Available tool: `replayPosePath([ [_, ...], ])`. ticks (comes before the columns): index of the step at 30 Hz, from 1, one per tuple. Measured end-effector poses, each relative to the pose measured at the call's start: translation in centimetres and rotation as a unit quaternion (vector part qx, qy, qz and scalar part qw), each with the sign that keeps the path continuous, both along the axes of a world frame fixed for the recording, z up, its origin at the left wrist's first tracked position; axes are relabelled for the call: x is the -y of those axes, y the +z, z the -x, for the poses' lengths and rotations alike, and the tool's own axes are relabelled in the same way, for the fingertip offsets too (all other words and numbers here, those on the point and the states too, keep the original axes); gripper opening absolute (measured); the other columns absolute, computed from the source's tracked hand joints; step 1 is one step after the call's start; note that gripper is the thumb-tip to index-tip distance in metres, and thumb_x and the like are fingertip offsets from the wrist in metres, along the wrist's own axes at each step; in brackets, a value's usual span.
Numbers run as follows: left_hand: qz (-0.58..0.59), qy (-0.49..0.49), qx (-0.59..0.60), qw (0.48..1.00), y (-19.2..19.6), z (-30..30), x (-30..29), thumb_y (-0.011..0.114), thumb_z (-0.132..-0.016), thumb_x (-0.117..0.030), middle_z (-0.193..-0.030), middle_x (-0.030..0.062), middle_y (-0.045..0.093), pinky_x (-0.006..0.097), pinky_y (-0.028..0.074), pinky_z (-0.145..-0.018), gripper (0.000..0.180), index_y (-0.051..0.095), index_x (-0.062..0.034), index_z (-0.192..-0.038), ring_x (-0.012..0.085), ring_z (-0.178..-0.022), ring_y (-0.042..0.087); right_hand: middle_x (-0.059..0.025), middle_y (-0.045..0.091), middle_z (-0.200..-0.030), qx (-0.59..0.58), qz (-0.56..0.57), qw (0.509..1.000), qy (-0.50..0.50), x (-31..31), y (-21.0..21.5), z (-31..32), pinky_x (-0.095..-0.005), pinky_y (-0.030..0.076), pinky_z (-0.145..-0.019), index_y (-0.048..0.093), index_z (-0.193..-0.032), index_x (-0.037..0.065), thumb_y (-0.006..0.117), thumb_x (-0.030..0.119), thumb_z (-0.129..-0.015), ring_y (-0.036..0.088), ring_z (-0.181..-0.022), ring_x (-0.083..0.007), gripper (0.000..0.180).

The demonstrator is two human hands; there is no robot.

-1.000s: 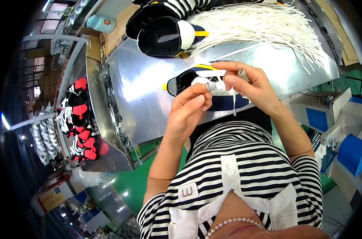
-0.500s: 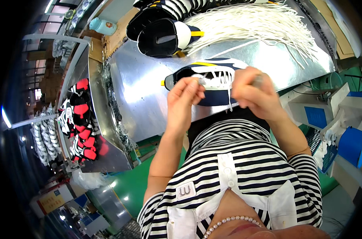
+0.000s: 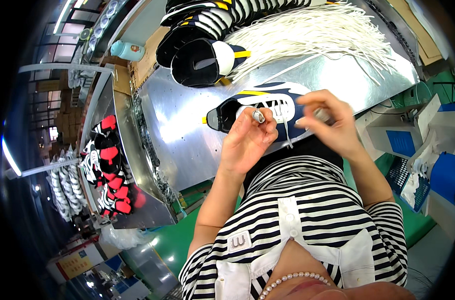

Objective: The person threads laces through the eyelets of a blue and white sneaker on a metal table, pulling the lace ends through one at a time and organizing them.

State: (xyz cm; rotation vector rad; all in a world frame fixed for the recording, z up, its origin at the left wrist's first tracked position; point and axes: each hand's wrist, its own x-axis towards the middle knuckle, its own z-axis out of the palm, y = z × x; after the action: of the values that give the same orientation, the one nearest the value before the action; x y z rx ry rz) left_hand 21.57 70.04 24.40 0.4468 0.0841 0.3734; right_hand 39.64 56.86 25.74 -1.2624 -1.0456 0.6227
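A navy and white sneaker [image 3: 226,116] with yellow trim lies on the metal table, heel to the left. White laces [image 3: 277,110] cross its tongue, and a loose lace end hangs over its near side. My left hand [image 3: 250,142] is over the shoe's near side by the opening, fingers curled. A small silvery-white piece [image 3: 258,116] shows at its fingertips; whether this is a finger wrap or something held is unclear. My right hand [image 3: 332,127], smeared by motion, hovers by the toe with fingers bent. A greyish piece [image 3: 323,116] shows among those fingers.
Beyond the shoe stands a row of similar sneakers [image 3: 195,62], beside a heap of white laces [image 3: 312,35] on the metal table [image 3: 177,145]. A light-blue bottle [image 3: 127,50] is at the far left. Red, black and white shoes [image 3: 110,165] sit on a side surface.
My left hand has turned its palm more upward. My right hand has shifted slightly down and spread its thumb from the fingers. The shoe appears lower in the picture.
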Motion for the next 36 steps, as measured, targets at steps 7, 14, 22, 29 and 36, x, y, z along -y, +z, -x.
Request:
replayPosePath([
  [7,-0.038,0.001,-0.118,0.992,0.8,-0.3,0.8,0.058,-0.099,-0.019,-0.101,0.0067,0.059,0.027,0.043,-0.073,0.018,0.058,-0.0062,-0.112,0.0154,-0.085,0.053,-0.0039,0.067,-0.084,0.015,-0.031,0.988,0.151,-4.6,-0.4,0.5,-0.0267,0.048,-0.068,0.069,-0.104,0.004,0.072,0.006,-0.082,0.06,-0.073,-0.0107,0.022],
  [14,-0.821,0.271,-0.289,0.411,2.3,1.2,-0.5,0.074,-0.077,-0.004,-0.102,0.013,0.063,0.038,0.045,-0.083,0.028,0.063,-0.0025,-0.103,0.0296,-0.094,0.059,0.0033,0.058,-0.062,-0.126,0.222,0.967,0.0,0.4,-3.2,-3.4,-0.0204,0.039,-0.05,0.07,-0.094,0.004,0.068,0.024,-0.091,0.052,-0.056,-0.0042,0.02],
  [22,-0.805,0.105,-0.361,0.459,-0.3,-2.2,-1.0,0.072,-0.083,-0.022,-0.087,0.0119,0.068,0.042,0.05,-0.066,0.033,0.06,-0.0096,-0.111,0.0334,-0.078,0.065,-0.0134,0.063,-0.063,0.184,0.308,0.933,-0.011,-0.5,-4.2,2.0,-0.0367,0.047,-0.057,0.067,-0.091,0.005,0.064,0.032,-0.091,0.063,-0.058,-0.0303,0.027],
  [29,-0.844,0.017,-0.386,0.373,0.9,-3.4,-1.4,0.069,-0.084,-0.021,-0.091,0.0129,0.07,0.042,0.051,-0.07,0.023,0.068,-0.0077,-0.103,0.0318,-0.081,0.067,-0.0034,0.061,-0.067,-0.145,0.284,0.942,0.102,-1.4,-5.7,2.0,-0.0273,0.043,-0.055,0.067,-0.089,0.004,0.068,0.023,-0.089,0.057,-0.06,-0.0114,0.019],
  [36,-0.755,0.046,-0.421,0.5,-0.4,-2.6,-2.4,0.07,-0.083,-0.026,-0.096,0.0146,0.07,0.041,0.052,-0.077,0.028,0.069,-0.0075,-0.104,0.0352,-0.087,0.067,-0.0009,0.065,-0.083,-0.065,0.146,0.968,0.193,3.5,-4.3,1.9,-0.0253,0.046,-0.074,0.07,-0.094,0.001,0.072,0.02,-0.088,0.058,-0.08,-0.0074,0.019],
])
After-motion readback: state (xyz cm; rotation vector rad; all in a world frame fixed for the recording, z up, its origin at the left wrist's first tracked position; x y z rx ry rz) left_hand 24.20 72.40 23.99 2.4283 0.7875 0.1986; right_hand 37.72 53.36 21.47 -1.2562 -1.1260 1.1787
